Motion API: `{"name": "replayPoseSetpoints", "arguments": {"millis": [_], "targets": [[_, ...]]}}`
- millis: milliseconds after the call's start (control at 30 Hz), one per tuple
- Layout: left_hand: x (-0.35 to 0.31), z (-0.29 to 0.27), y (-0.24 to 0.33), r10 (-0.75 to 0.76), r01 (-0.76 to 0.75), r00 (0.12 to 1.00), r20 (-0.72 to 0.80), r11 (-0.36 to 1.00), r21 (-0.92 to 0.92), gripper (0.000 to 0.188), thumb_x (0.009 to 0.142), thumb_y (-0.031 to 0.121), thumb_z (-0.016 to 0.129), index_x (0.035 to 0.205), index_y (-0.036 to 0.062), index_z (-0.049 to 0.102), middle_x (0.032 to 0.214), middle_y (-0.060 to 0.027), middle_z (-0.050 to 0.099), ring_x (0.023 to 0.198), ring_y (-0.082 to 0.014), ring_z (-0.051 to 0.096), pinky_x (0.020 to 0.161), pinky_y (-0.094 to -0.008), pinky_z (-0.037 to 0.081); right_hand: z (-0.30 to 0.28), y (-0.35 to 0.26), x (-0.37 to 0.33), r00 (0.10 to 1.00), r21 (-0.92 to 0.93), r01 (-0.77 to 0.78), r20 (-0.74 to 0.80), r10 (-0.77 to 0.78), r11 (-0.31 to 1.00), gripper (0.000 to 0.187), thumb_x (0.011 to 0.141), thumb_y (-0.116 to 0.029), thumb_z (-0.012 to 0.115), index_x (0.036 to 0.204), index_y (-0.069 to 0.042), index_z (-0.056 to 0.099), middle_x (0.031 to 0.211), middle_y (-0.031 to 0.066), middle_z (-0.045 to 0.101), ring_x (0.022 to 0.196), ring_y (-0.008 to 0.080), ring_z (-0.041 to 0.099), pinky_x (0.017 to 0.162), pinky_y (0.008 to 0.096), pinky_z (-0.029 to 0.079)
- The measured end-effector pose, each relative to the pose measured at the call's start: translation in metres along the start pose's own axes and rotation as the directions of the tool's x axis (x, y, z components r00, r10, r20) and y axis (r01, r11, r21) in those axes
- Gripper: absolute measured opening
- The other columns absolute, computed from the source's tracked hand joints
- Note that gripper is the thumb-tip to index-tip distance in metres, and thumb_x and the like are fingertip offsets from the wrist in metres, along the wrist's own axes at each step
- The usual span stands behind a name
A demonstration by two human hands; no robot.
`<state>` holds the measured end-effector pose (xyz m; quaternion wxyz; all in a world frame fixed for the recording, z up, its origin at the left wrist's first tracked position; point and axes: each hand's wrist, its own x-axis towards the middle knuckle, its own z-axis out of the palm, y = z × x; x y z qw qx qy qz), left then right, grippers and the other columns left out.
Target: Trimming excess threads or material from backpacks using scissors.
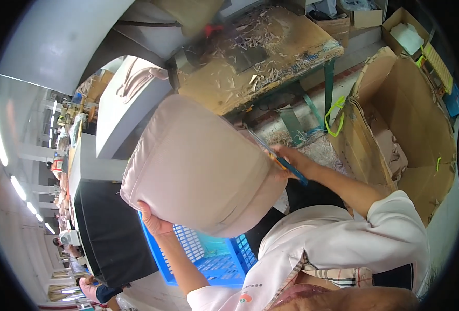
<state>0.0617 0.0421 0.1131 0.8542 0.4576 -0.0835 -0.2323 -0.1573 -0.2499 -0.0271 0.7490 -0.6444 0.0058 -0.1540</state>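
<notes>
In front of me I hold up a large, rounded, pale pink sewn piece (203, 166), with a seamed edge along its left side and a dark slit or line near its lower right. My left hand (157, 223) grips its lower left edge, thumb on the near face and the other fingers mostly hidden. At the right side, my right hand (294, 161) is closed around scissors (290, 168) with a blue and orange handle. Their thin metal blade points up and left along the piece's edge. Part of this hand is hidden behind the pink piece.
A blue plastic basket (170, 267) stands below the piece. Ahead, a worn worktable (209, 90) carries scattered scraps. An open cardboard box (367, 150) with pink pieces inside is on the right. A white-topped table (113, 124) and black cloth panel (110, 228) stand left.
</notes>
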Motion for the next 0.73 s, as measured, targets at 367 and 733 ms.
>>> {"name": "replayPoseSetpoints", "arguments": {"millis": [367, 733], "targets": [[0.027, 0.007, -0.021, 0.035, -0.022, 0.998, 0.055, 0.976, -0.215, 0.058, 0.076, 0.037, 0.063, 0.120, 0.0036, 0.045, 0.123, -0.0101, 0.048, 0.112, -0.0266, 0.044, 0.096, -0.0434, 0.036, -0.018, -0.075, 0.019, 0.853, -0.080, -0.091, -0.520, 0.036, 0.993, 0.045, 0.063, -0.008, 0.069, 0.105, -0.006, 0.053, 0.082, -0.0009, 0.049, 0.078, 0.0094, 0.046, 0.074, 0.0227, 0.038], [0.067, 0.007, -0.089, 0.099, -0.047, 0.990, 0.097, 0.897, -0.439, 0.064, 0.075, 0.040, 0.063, 0.126, 0.0089, 0.040, 0.129, -0.0101, 0.042, 0.119, -0.0266, 0.038, 0.102, -0.0444, 0.027, -0.075, -0.126, 0.086, 0.818, -0.207, -0.006, -0.564, -0.115, 0.978, 0.052, 0.063, -0.005, 0.071, 0.112, -0.006, 0.053, 0.080, -0.0014, 0.050, 0.072, 0.0078, 0.044, 0.071, 0.0206, 0.039]]}}
